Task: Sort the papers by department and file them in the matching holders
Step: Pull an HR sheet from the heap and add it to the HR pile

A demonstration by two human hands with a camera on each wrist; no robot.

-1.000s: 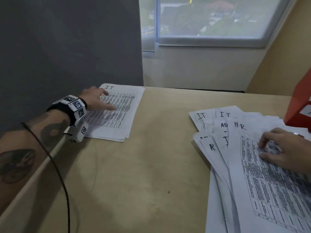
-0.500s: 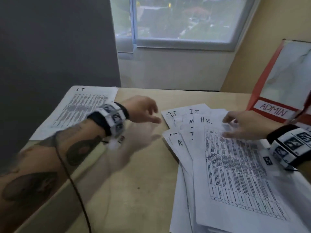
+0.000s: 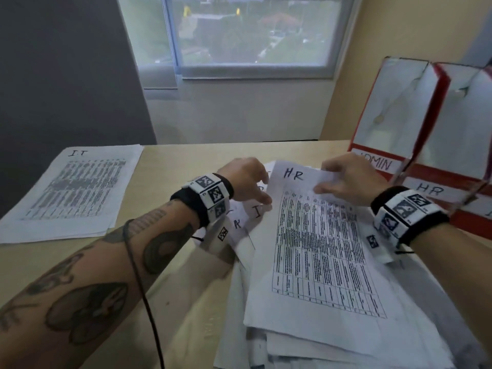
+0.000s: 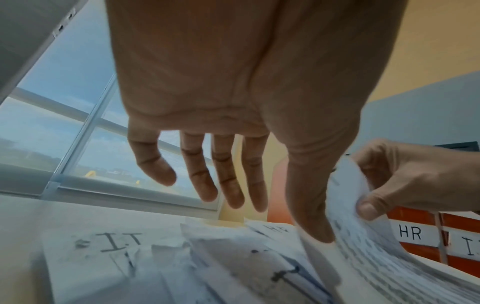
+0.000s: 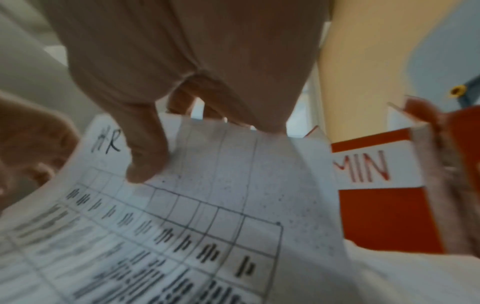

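A fanned pile of printed papers (image 3: 239, 227) lies on the table's right half, with a sheet marked HR (image 3: 314, 249) on top. My right hand (image 3: 323, 182) pinches that sheet's top edge, thumb (image 5: 145, 156) on its face and the other digits behind it, and its top end curls up off the pile. My left hand (image 3: 262, 193) hovers over the pile's left side with fingers (image 4: 228, 185) spread and relaxed, its thumb against the lifted HR sheet (image 4: 363, 226). Sheets marked IT (image 4: 122, 242) show beneath. Red holders labelled ADMIN (image 3: 383, 163) and HR (image 3: 428, 190) stand at the right.
A separate stack of papers marked IT (image 3: 69, 193) lies at the table's far left, by a dark grey wall (image 3: 66, 75). A window (image 3: 253, 35) is behind the table. A third holder label shows partly beside the HR label (image 4: 410, 233). Bare tabletop (image 3: 173, 166) separates the two paper groups.
My left hand left the IT stack and crossed right to the fanned pile. My right hand took hold of the HR sheet's top edge and raised it.
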